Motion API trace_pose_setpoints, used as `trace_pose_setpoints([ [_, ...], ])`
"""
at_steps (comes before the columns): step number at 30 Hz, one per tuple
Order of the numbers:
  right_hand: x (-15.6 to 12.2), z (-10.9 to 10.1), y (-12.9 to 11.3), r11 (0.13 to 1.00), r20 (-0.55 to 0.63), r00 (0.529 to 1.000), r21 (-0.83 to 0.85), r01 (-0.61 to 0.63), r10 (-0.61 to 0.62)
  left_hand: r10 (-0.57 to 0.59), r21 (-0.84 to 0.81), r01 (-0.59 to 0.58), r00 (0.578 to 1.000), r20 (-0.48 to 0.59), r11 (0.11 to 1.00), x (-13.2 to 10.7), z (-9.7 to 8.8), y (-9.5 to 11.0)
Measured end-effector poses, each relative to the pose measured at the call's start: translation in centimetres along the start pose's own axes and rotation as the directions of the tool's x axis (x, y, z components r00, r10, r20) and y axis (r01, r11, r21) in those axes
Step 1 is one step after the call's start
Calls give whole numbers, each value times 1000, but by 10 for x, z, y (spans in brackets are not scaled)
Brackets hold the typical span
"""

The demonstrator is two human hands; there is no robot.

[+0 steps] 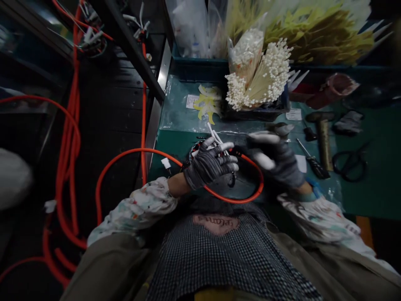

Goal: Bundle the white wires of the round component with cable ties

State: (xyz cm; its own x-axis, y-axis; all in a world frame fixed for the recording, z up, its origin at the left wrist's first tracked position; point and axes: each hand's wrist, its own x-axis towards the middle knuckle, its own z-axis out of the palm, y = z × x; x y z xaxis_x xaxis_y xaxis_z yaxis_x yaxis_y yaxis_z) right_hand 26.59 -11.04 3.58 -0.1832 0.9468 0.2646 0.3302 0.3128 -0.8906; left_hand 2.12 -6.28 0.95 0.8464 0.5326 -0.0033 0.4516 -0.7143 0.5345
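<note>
My left hand (212, 164), in a grey glove with white fingertips, is closed around a bundle of white-sleeved wires (216, 136). The sleeve ends stick up past its thumb. Partly hidden behind this hand lies a round part with red, black and white wires (194, 149). An orange cable (244, 200) loops beneath the hand and out to the left. My right hand (275, 156), gloved alike, is raised to the right of the loop and smeared by motion. Its thumb and forefinger are apart, and nothing shows between them. A white connector (166, 163) lies left of my left hand.
A dark bin of white-tipped thin sticks (261, 83) stands behind my hands, with yellow strips (316, 33) beyond. A hammer (324, 142), screwdriver (313, 163) and scissors (349, 163) lie at right. Orange cables (70, 159) hang left of the green table (376, 188).
</note>
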Motion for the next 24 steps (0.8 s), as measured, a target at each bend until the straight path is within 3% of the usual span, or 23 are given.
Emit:
trace_pose_setpoints([
  [1,-6,-3,-10,1000,15,1000,-19,6,-5,-3,7,3,1000,5,1000,3,-4,-2],
  [3,-15,0,-25,998,156,987,-58,-38,46,43,29,-44,999,29,999,10,-13,-6],
  [5,-24,11,-34,977,235,951,-121,-177,202,120,43,-122,992,49,992,17,-22,-10],
  [8,-37,25,-36,903,138,898,-173,-393,417,168,62,-164,984,-64,985,18,-26,-13],
  [10,-46,29,-33,885,81,888,-167,-436,453,150,50,-143,966,-210,988,11,-20,-11],
  [14,-59,28,-25,948,-18,961,-163,-274,275,210,138,-170,905,-371,976,-9,6,-5],
  [16,-58,30,-22,975,-70,984,-145,-170,161,215,217,-137,896,-389,966,-15,21,-3],
  [18,-51,39,-19,988,-178,977,-83,-132,116,192,278,-87,906,-377,957,-15,34,-3],
  [20,-39,55,-16,992,-360,924,27,-124,126,180,326,-54,912,-369,944,-13,40,-4],
  [22,-26,74,-10,981,-531,829,169,-99,175,183,368,-28,901,-393,929,-12,39,-5],
  [24,-16,90,-3,951,-599,758,297,-88,257,205,390,-21,877,-435,921,-17,32,-7],
])
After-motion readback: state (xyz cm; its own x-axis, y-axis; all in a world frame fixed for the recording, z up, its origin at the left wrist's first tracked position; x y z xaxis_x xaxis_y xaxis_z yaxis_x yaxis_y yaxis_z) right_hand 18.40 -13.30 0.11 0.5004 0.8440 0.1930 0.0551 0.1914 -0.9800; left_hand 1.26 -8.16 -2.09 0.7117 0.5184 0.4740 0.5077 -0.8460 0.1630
